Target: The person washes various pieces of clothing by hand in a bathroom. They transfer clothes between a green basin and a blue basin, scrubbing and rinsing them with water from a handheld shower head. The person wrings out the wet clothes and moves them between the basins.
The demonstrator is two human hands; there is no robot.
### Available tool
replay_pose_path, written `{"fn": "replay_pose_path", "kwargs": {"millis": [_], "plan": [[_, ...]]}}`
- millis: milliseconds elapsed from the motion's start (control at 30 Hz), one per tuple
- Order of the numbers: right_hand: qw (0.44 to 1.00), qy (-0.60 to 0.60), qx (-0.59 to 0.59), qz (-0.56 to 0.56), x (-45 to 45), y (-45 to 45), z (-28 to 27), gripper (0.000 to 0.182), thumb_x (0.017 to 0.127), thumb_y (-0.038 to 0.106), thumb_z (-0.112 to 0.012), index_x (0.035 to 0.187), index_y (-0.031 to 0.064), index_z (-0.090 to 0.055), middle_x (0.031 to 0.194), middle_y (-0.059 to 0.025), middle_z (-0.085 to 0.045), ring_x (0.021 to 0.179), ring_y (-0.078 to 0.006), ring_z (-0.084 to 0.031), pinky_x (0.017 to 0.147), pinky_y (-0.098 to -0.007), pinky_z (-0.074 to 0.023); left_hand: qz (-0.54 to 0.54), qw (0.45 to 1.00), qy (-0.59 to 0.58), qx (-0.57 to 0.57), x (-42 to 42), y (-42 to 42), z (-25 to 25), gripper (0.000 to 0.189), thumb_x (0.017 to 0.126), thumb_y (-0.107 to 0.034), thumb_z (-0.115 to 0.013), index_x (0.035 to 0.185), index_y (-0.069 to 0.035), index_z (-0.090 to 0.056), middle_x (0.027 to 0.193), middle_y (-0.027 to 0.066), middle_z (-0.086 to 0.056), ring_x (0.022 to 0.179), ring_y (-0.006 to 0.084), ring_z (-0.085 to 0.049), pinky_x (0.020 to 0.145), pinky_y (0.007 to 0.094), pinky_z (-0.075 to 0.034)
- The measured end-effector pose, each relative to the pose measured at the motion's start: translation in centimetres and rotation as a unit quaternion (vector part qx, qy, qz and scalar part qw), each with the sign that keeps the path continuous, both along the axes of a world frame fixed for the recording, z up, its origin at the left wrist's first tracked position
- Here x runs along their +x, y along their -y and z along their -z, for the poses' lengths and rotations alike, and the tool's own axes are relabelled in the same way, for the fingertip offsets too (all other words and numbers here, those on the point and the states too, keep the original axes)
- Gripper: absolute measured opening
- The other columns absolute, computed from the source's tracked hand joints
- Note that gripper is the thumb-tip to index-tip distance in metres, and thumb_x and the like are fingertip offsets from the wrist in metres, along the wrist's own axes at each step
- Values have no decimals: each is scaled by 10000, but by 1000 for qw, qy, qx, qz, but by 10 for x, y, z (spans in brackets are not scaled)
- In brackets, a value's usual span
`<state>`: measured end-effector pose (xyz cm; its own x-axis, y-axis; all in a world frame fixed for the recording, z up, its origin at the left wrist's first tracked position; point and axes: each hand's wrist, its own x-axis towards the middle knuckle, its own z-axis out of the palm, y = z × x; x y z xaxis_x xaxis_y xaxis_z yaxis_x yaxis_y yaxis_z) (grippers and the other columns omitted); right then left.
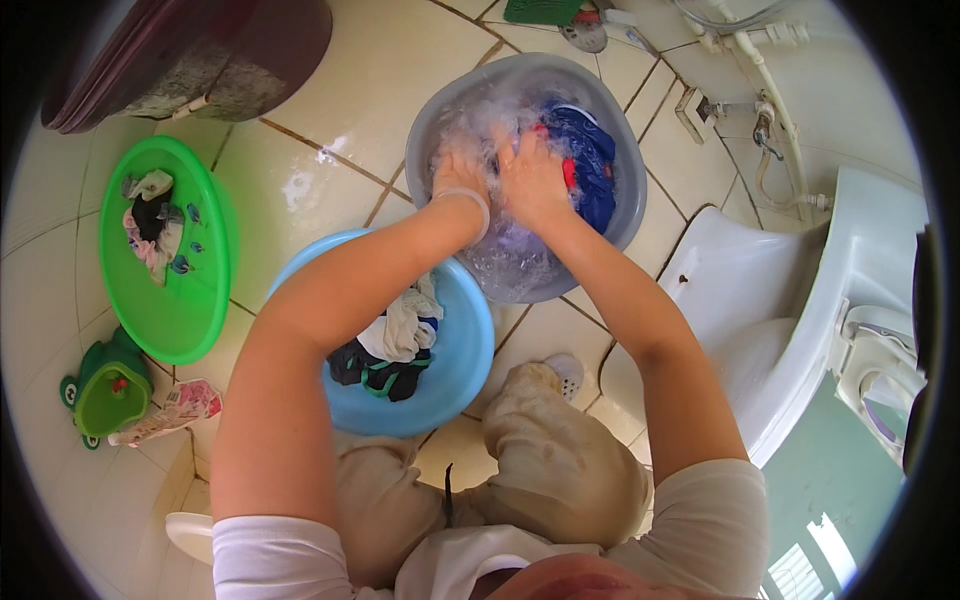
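Both my hands are in a grey plastic basin [639, 176] of splashing, sudsy water. My left hand [459, 171], with a pale bangle [480, 206] at its wrist, dips into the froth on the left side. Close beside it my right hand [534, 178] lies back up, its fingers somewhat spread and their tips lost in the suds. Navy blue cloth [589, 161] with red parts bunches just right of my right hand. Whether either hand grips cloth under the foam is hidden.
A light blue basin [461, 375] holding white and black clothes [401, 326] stands nearer me. To the left are a green basin [157, 322] with small garments [154, 221], a frog-shaped container [112, 390] and a dark red tub [247, 67]. A white ceramic fixture [720, 262] borders the right.
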<state>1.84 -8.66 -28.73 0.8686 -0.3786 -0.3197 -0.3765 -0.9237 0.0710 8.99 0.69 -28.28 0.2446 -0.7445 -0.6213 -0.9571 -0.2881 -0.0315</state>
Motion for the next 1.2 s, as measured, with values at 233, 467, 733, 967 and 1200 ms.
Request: {"fn": "replay_pose_path", "kwargs": {"millis": [233,467,733,967,1200], "plan": [[970,178,143,87,29,38,17,719,656,256,-672,1311,174,-387,1225,-206,-493,1124,-347,-495,921,-411,-421,-270,884,-205,-323,17,14,54,601,828,-317,-524,1366,-110,-353,1417,171,-299,1274,351,-324,1019,538,-237],[905,349,233,62,-9,44,-61,512,552,64,-616,1058,20,-553,1022,-180,-585,1000,-355,-552,866,-335,-433,-632,425,-632,-145,55,-8,-69,621,844,-569,-469,1249,-99,-487,1270,98,-511,1133,254,-510,928,419,-412],[767,537,350,-34,-20,-13,-134,390,662,-53,-549,1046,16,-546,1002,-81,-579,970,-198,-546,873,-282,-409,-492,180,-819,-235,26,-3,-83,468,870,-467,-476,1139,-91,-547,1121,82,-598,989,216,-595,864,391,-482],[245,568,764,185,5,-8,-153,428,914,352,-443,1219,55,-484,1182,-133,-550,1116,-274,-520,984,-414,-395,-350,82,-893,-271,18,34,-126,357,863,-358,-532,1021,-47,-612,988,89,-653,887,214,-619,825,317,-493],[291,573,765,34,-3,20,-152,579,846,439,-495,1250,27,-451,1242,-142,-510,1169,-310,-464,1029,-456,-336,-353,177,-855,-336,20,30,-164,395,904,-364,-430,1056,-40,-595,1004,87,-648,942,200,-606,867,319,-477]]}}
